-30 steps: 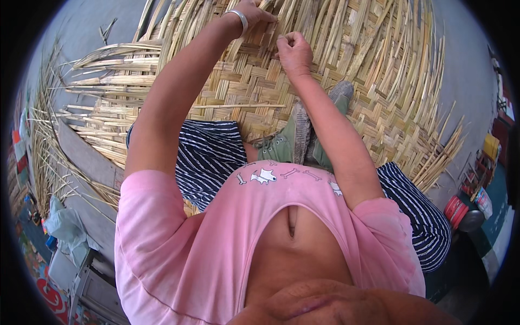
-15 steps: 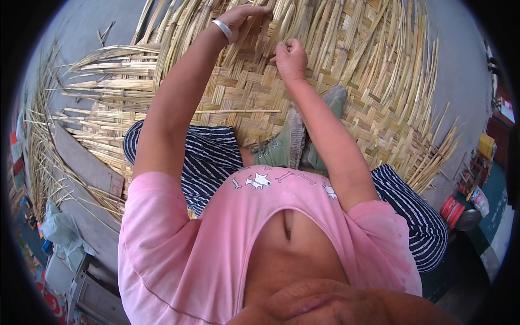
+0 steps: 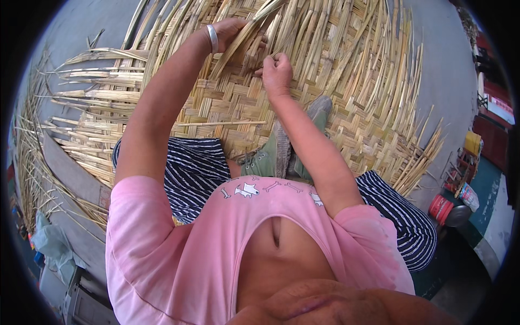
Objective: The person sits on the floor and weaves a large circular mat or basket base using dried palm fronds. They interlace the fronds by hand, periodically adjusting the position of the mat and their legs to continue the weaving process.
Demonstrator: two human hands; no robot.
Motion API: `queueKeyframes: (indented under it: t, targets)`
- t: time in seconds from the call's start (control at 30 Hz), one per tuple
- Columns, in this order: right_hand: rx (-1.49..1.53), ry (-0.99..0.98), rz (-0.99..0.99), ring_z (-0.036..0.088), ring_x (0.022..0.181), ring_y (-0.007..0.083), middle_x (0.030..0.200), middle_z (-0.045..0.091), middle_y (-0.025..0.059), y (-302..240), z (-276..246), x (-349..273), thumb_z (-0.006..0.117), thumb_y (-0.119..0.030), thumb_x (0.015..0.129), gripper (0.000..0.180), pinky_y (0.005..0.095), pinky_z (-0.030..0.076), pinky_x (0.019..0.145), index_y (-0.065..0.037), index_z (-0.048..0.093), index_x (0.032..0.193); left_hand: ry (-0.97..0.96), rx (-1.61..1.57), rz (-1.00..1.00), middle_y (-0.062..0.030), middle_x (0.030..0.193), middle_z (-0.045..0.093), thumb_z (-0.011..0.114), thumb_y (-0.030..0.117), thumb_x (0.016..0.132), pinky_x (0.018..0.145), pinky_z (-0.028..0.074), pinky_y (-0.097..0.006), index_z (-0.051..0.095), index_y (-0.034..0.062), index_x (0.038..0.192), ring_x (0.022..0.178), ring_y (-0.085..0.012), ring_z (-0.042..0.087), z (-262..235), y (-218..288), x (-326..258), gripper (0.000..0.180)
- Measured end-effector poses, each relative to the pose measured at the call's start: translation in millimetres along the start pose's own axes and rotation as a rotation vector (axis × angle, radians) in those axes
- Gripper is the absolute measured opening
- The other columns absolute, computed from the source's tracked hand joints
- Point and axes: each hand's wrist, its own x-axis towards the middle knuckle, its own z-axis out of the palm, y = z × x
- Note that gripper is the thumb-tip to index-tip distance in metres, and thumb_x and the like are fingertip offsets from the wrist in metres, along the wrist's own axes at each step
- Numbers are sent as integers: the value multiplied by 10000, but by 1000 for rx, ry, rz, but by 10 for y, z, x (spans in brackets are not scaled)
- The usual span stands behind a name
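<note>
A large woven reed mat (image 3: pixel 216 100) spreads under my crossed legs and away in front of me. Over its far part, a bundle of flat pale reed strips (image 3: pixel 242 44) is raised off the weave, and my left hand (image 3: pixel 230 32), with a silver bracelet at the wrist, is closed around it. Just right of and nearer than the left, my right hand (image 3: pixel 278 75) is closed low over the weave, fingertips pinched together. What those fingertips grip is hidden. Long unwoven strip ends (image 3: pixel 309 32) fan out beyond both hands.
My green shoes (image 3: pixel 265 160) rest on the mat. One loose reed strip (image 3: pixel 222 123) lies across the weave. At left are a flat board (image 3: pixel 73 162), scattered reed pieces (image 3: pixel 32 141) and a pale plastic bag (image 3: pixel 51 238). A red round container (image 3: pixel 441 209) stands at right.
My left hand has come nearer and now holds up a bundle of strips. The right hand stays closed beside it. The whole view has shifted slightly.
</note>
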Motion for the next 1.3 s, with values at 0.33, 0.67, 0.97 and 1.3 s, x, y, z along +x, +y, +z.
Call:
queueKeyframes:
  t: [0.33, 0.67, 0.97, 1.3]
  targets:
    - [-568, -109, -245, 702, 872, 372, 957, 727, 187, -76, -1, 13, 634, -194, 918, 228, 461, 561, 798, -70, 642, 1110, -88, 294, 189, -86, 1297, 638, 789, 323, 912, 990, 582, -421, 472, 124, 1441, 1167, -210, 676, 230, 61, -75, 648]
    - [-529, -261, -87, 728, 841, 383, 937, 713, 227, -97, -93, 275, 609, -187, 935, 278, 472, 575, 745, -14, 580, 1152, 54, 253, 281, -65, 1257, 661, 642, 236, 1002, 914, 596, -473, 537, 132, 1425, 1198, -225, 651, 329, 1, -132, 449]
    - [-49, -70, 137, 722, 627, 260, 892, 679, 165, 50, -48, 119, 471, -131, 992, 167, 333, 542, 540, 15, 507, 1065, 185, 291, 105, -58, 1067, 718, 591, 306, 1027, 700, 587, -364, 774, 116, 1141, 788, -159, 655, 616, 7, -329, 288]
    - [-142, -36, 201, 727, 602, 282, 857, 718, 189, 5, -3, 225, 528, -128, 977, 190, 387, 583, 566, 22, 626, 1041, 137, 208, 69, -76, 928, 752, 709, 224, 938, 650, 607, -373, 760, 59, 1073, 747, -180, 717, 445, 5, -72, 218]
